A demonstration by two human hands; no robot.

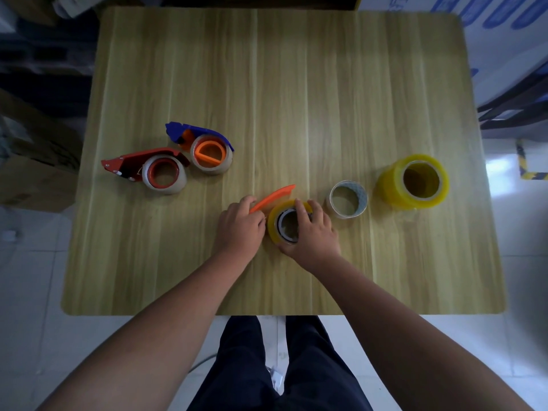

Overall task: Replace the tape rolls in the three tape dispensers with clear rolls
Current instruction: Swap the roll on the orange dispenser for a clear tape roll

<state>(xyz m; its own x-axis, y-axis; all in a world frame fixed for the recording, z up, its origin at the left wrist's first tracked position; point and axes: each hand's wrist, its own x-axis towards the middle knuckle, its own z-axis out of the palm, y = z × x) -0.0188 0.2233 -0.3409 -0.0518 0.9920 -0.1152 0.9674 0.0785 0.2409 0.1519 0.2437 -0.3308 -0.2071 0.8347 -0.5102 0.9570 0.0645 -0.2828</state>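
An orange tape dispenser (274,197) lies at the middle of the wooden table (296,84) with a yellow tape roll (274,229) on it. My left hand (240,225) pinches the dispenser's left end. My right hand (311,232) grips the yellow roll from the right, fingers over its rim. A red dispenser (139,163) and a blue dispenser (195,133) lie at the left, each carrying a pale clear roll. A loose clear roll (347,203) stands right of my hands, and a tall stack of yellow rolls (413,180) stands beyond it.
Cardboard boxes (35,161) sit on the floor left of the table. A dark frame (516,105) and white panels stand at the right. My legs show below the table's near edge.
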